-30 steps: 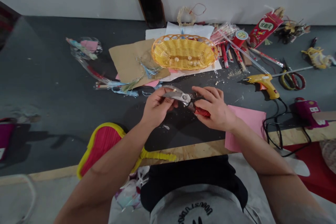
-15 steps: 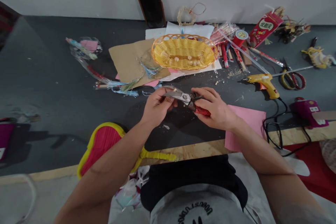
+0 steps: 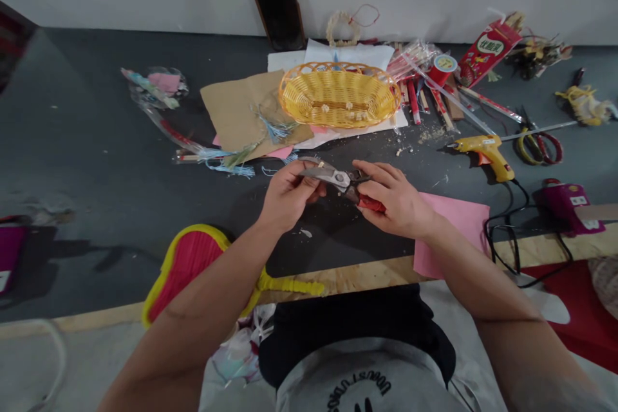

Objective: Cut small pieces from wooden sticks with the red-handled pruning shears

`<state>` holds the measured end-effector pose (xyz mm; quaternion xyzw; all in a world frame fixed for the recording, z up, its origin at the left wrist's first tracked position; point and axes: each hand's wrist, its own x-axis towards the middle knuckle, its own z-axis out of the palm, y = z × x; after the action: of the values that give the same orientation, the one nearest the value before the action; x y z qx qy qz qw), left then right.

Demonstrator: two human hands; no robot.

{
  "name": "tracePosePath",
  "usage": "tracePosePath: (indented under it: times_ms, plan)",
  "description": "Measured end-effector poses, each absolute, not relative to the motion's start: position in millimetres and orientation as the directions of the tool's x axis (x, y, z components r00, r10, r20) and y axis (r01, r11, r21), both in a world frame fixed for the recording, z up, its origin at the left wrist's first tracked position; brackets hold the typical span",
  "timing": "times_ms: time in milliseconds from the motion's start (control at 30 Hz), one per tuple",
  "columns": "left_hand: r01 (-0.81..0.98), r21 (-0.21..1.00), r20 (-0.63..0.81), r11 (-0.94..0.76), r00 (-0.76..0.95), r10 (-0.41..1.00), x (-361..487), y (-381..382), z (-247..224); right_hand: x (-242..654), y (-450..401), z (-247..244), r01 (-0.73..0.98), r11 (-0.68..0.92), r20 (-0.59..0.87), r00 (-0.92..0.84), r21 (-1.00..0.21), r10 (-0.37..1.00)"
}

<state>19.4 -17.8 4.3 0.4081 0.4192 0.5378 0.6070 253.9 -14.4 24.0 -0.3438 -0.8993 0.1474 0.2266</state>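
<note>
My right hand (image 3: 393, 199) is closed around the red handle of a pair of metal shears (image 3: 340, 178), whose blades point left. The blades reach over the fingers of my left hand (image 3: 291, 196). That hand is pinched on a small pale piece (image 3: 320, 165) lying between the blades; most of it is hidden by fingers and metal. Just beyond my hands, a yellow woven basket (image 3: 340, 93) holds a few small pale bits and overlaps a brown paper sheet (image 3: 232, 106) with blue tassels (image 3: 275, 129) on it.
At the right are a yellow glue gun (image 3: 490, 153), scissors (image 3: 538, 145), a purple power block (image 3: 572, 206) with black cable and a red drink carton (image 3: 489, 51). Pink paper (image 3: 454, 225) lies under my right forearm. A red-and-yellow fan-shaped item (image 3: 193, 264) sits by my left forearm.
</note>
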Motion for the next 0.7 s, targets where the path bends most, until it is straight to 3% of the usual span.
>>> tracePosePath:
  times_ms: [133,367,700]
  plan:
    - [-0.340,0.937,-0.048,0.077,0.094,0.994,20.8,-18.2,4.0,251.8,-13.2,21.1,0.573,0.692,0.323,-0.617,-0.440,0.717]
    - [-0.301,0.949,-0.057,0.087,0.109,0.992,24.1,-22.2,9.2,246.1,-20.6,27.7,0.672,0.609,0.174,-0.599,-0.422,0.781]
    - [-0.311,0.938,-0.133,0.154,0.088,0.987,27.1,-22.3,12.0,247.1,-22.4,30.5,0.720,0.572,0.099,-0.585,-0.394,0.805]
